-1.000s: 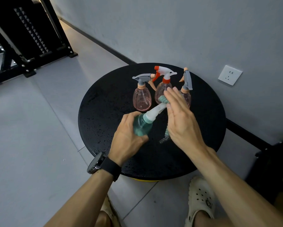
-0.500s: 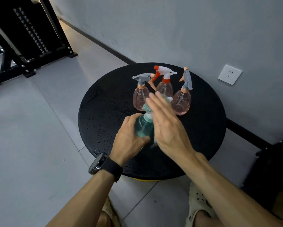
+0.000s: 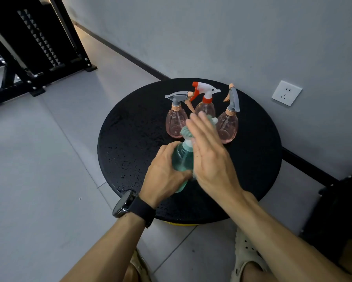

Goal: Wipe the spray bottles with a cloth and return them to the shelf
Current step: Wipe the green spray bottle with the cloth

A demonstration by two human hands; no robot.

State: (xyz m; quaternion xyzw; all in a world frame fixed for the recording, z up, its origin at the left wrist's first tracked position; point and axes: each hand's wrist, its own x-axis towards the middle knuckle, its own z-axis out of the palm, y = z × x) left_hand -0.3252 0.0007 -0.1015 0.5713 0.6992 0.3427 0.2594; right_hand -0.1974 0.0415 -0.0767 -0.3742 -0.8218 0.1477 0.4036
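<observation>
A: What is each hand doing?

B: The left hand (image 3: 167,171) has its fingers curled round the body of the teal spray bottle (image 3: 182,159), holding it tilted above the round black surface (image 3: 130,139). The right hand (image 3: 209,159) lies flat with fingers straight and together, pressing a teal cloth (image 3: 186,132) against the bottle's neck; most of the cloth is hidden under the palm.

A: What sits beyond the fingertips?

B: Three pink spray bottles stand upright on the surface: a grey-triggered one (image 3: 176,119) just beyond and left of the right hand, a red-and-white-triggered one (image 3: 205,102) straight past the fingertips and partly covered by them, and another grey-triggered one (image 3: 228,123) just to its right.

A: Anything else nearby?

B: A black watch (image 3: 126,204) is on the left wrist. A white wall socket (image 3: 286,93) sits well right of the hands, a black rack (image 3: 34,47) far to the left, and a pale clog (image 3: 246,255) on the tiled floor below the right forearm.
</observation>
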